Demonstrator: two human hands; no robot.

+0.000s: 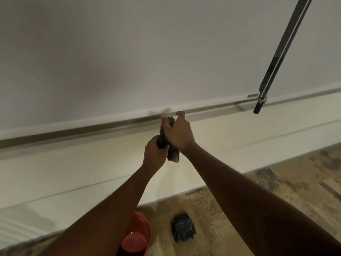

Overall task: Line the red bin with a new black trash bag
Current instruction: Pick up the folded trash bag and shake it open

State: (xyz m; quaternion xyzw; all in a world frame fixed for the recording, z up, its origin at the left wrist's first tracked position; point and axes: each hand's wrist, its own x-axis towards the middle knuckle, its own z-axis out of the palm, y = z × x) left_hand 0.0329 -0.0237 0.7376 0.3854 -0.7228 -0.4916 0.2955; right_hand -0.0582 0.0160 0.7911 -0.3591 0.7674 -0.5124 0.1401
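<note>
Floor (276, 191): one red bin (136, 235), two hands (177, 133) on bag (170, 145)

Both hands raised w/ arms extended: left hand (154, 151) and right hand (178, 133) gripping a bunched black bag (170, 145) between them, in front of white wall. Red bin (137, 235) on floor below, partly behind left forearm. Folded black bags (183, 230) just right of bin.

Floor (276, 191): red bin (137, 235), black bundle (182, 228).
</note>
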